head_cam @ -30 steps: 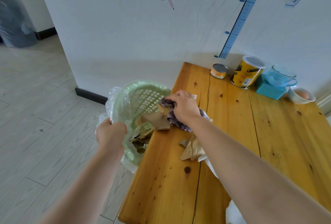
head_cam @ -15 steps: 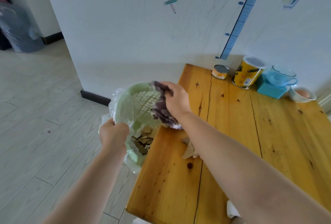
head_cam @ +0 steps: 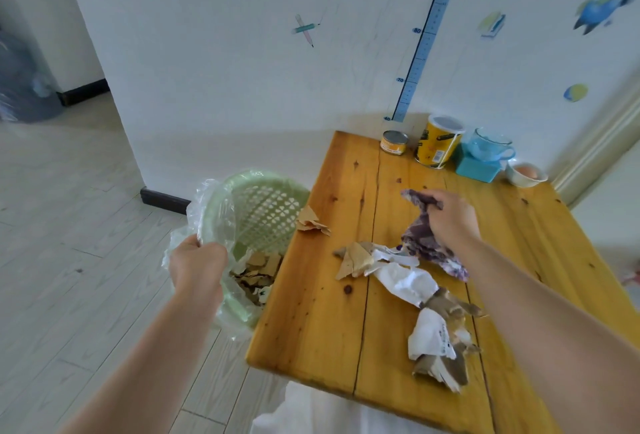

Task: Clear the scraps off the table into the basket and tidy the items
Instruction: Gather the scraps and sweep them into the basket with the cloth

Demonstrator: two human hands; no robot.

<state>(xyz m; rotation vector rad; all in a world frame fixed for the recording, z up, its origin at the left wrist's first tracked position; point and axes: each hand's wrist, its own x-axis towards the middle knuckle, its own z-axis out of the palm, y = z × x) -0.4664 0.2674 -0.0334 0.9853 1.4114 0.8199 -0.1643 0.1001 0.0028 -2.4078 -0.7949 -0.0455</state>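
Left hand (head_cam: 198, 262) clamps the basket (head_cam: 242, 198) rim, frame centre-left. Right hand (head_cam: 450, 217) clenches a rag (head_cam: 420, 239) over the desk (head_cam: 311, 312). Scraps (head_cam: 401, 277), lower centre-right: light, crumpled, flimsy; you sweep, don't pinch.

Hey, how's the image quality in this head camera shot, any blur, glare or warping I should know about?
Head view: soft, even daylight with no harsh glare; the wooden table shows only a mild sheen. Wide-angle warping bends the blue wall ruler and skirting. The right hand with the purple cloth and the torn paper scraps look slightly motion-blurred; the green plastic basket is sharper.
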